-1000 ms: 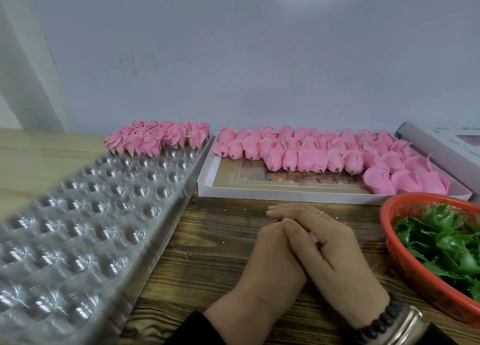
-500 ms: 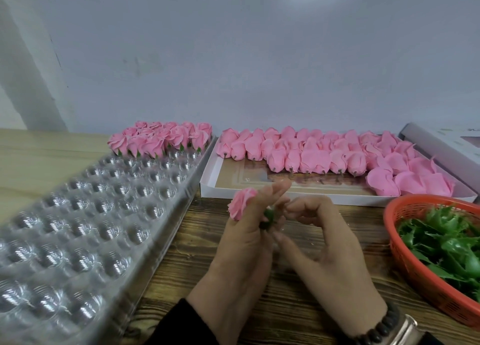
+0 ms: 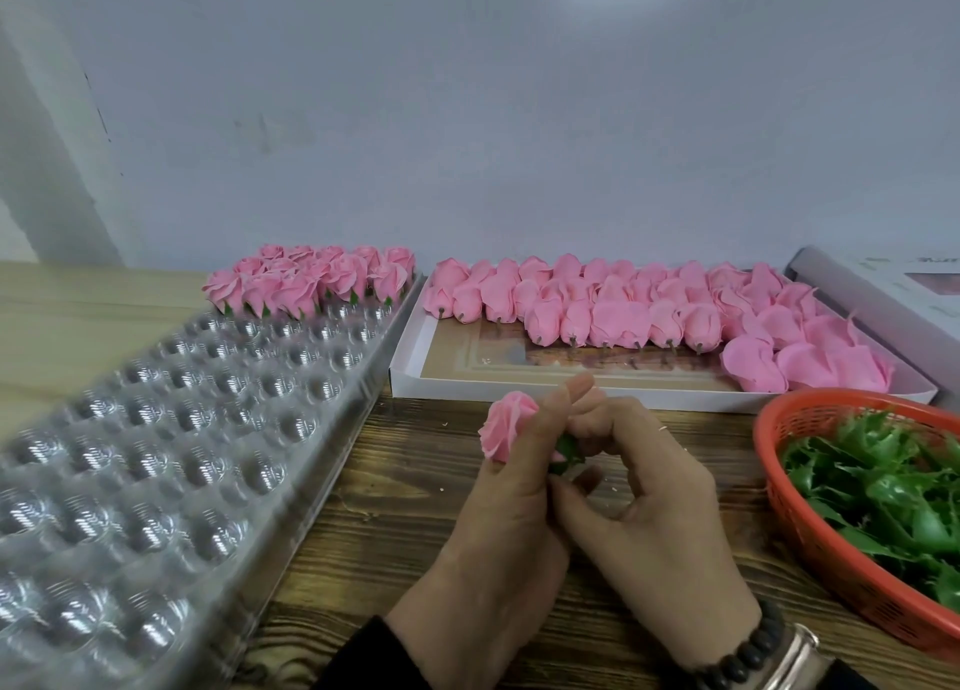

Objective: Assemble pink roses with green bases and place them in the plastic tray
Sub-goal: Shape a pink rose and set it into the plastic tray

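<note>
My left hand (image 3: 498, 528) grips a pink rose (image 3: 505, 426) above the wooden table, the bloom pointing up and left. At the rose's lower end sits a green base (image 3: 567, 454), which the fingertips of my right hand (image 3: 654, 513) pinch. The clear plastic tray (image 3: 171, 429) with round cups lies to the left; several finished roses (image 3: 311, 281) with green bases fill its far rows. Loose pink rose heads (image 3: 623, 305) lie in a white box (image 3: 467, 388) behind my hands.
An orange basket (image 3: 831, 549) of green bases (image 3: 893, 487) stands at the right edge. A grey box lid (image 3: 872, 294) leans at the far right. A pale wall closes the back. Bare wood lies between tray and basket.
My hands went from clasped low on the table to raised and parted, now showing the rose in my left hand and the green base under my right fingertips.
</note>
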